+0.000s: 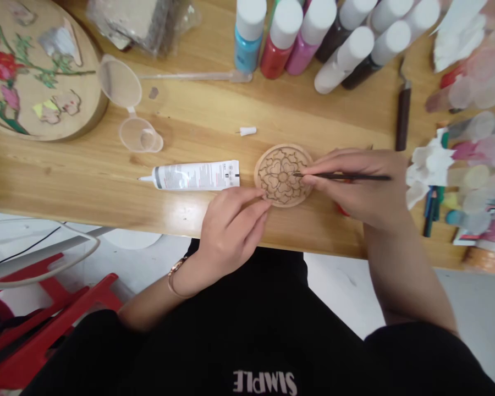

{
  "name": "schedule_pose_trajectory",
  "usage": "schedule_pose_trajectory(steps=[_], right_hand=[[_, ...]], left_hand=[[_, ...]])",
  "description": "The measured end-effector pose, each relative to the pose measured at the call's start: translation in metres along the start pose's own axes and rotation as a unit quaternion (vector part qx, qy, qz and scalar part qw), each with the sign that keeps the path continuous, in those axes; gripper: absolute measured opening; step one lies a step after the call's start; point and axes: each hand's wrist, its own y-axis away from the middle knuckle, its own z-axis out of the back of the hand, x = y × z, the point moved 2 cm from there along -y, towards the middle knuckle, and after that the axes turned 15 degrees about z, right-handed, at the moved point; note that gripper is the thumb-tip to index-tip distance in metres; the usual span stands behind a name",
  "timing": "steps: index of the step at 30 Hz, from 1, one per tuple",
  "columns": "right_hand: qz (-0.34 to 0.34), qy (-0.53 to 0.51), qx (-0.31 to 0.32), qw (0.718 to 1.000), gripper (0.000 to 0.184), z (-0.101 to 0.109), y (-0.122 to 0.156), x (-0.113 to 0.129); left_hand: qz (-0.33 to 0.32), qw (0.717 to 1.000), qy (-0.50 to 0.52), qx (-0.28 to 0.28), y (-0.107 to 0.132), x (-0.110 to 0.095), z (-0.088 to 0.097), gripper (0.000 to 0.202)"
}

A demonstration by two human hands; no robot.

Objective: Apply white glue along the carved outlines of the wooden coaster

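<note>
A round wooden disc (282, 177) with a carved flower pattern lies on the table in front of me. My right hand (357, 184) is closed round slim dark tweezers (346, 176), whose tip touches the disc near the flower's centre. At the disc's lower left rim, my left hand (237, 225) has its thumb and fingertips drawn together, gripping the edge. A white glue tube (197, 176) lies just beyond the left hand, nozzle pointing left. Its small white cap-like piece with a thin pin (248, 131) rests above the disc.
Paint bottles (282, 38) stand at the back. A decorated wooden slab (78, 118), plastic cups (121, 82) and a pipette (198, 76) lie to the left. A dark-handled palette knife (403, 118) and crowded paint pots (476, 179) are on the right. Red stools (94, 308) stand below.
</note>
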Motion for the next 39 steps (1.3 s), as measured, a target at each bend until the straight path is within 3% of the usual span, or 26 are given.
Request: schedule_pose_trajectory(steps=[6, 13, 21, 33, 39], right_hand=[[0.032, -0.001, 0.037, 0.999, 0.017, 0.005, 0.003, -0.001], [0.013, 0.023, 0.08, 0.996, 0.017, 0.007, 0.018, -0.004], [0.106, -0.036, 0.149, 0.982, 0.018, 0.015, 0.001, -0.015], [-0.025, -0.129, 0.238, 0.962, 0.018, 0.017, -0.033, -0.02], [0.026, -0.133, 0.269, 0.954, 0.012, 0.013, -0.042, -0.022]], left_hand=[[-0.02, 0.999, -0.047, -0.012, -0.001, 0.008, -0.006, 0.026], [-0.028, 0.998, -0.051, -0.009, 0.002, 0.01, -0.008, 0.031], [-0.068, 0.996, -0.055, 0.015, 0.0, 0.008, -0.009, 0.033], [-0.043, 0.996, -0.073, 0.007, 0.002, 0.008, -0.013, 0.036], [-0.039, 0.996, -0.08, 0.007, 0.002, 0.008, -0.013, 0.035]])
